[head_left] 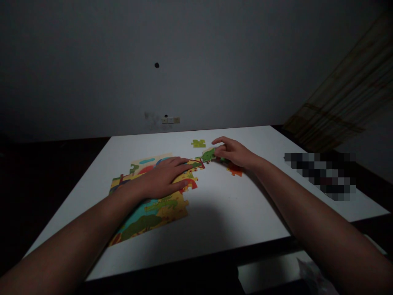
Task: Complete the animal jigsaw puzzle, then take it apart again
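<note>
A partly joined jigsaw puzzle point(162, 209) with a green crocodile and yellow ground lies flat on the left of the table. My left hand point(164, 176) rests on it, fingers stretched to the right across its upper part. Just right of the puzzle, my right hand point(231, 151) pinches a green puzzle piece point(208, 155), tilted up close to the puzzle's right edge; whether it touches the edge I cannot tell. An orange puzzle piece point(235, 170) lies beneath my right hand, partly covered. Farther back is a lime-green puzzle piece point(199, 143).
The white table point(245, 209) stands before a grey wall with a socket strip point(170, 120). A pixelated dark object point(321, 177) lies along the table's right side. A striped curtain point(344, 90) hangs at the right. Below the front edge is a clear plastic bag point(315, 274).
</note>
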Tool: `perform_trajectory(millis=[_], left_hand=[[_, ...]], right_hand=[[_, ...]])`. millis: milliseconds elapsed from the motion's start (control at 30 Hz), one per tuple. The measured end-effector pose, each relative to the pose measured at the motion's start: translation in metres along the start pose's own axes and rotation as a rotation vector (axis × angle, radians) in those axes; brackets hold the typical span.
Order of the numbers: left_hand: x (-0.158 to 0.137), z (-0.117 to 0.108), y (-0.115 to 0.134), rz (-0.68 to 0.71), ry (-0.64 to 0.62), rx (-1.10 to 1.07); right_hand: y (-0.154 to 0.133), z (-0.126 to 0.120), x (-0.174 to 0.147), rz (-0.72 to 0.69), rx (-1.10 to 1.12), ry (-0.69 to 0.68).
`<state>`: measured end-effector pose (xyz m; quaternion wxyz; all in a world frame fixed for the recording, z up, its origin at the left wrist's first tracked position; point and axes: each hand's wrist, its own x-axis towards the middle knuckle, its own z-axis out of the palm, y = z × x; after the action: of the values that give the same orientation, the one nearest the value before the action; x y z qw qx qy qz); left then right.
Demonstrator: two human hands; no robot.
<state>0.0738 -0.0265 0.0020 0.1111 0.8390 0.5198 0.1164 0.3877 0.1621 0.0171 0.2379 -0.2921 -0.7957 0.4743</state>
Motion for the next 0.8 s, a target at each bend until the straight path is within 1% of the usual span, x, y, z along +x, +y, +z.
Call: perform_trajectory(millis=[67, 200, 300, 367, 467, 567, 667, 800], left_hand=[[0.001, -0.001, 0.002, -0.004, -0.001, 0.009], [0.003, -0.002, 0.014, -0.012, -0.033, 0.019], [0.004, 0.001, 0.022, 0.007, -0.041, -0.02], [0.004, 0.002, 0.021, 0.005, -0.006, -0.075], [0.003, -0.004, 0.007, -0.054, 0.121, -0.1], [0.0, -0.014, -0.017, -0.108, 0.191, -0.009], [-0.002, -0.015, -0.035, -0.179, 0.158, 0.068], [-0.002, -0.002, -0.043, -0.221, 0.086, 0.076]], right_hand=[[-0.001, 0.002, 0.0, -0.023, -0.031, -0.019], [0.001, 0.006, 0.002, -0.051, -0.087, -0.009], [0.004, 0.006, 0.003, -0.065, -0.081, 0.035], [0.005, 0.005, 0.004, -0.076, -0.069, 0.078], [0.004, 0.004, 0.003, -0.101, -0.048, 0.146], [-0.003, 0.009, 0.003, -0.137, -0.026, 0.218], [-0.011, 0.022, 0.007, -0.122, -0.035, 0.239], [-0.009, 0.04, 0.015, -0.032, -0.095, 0.212]])
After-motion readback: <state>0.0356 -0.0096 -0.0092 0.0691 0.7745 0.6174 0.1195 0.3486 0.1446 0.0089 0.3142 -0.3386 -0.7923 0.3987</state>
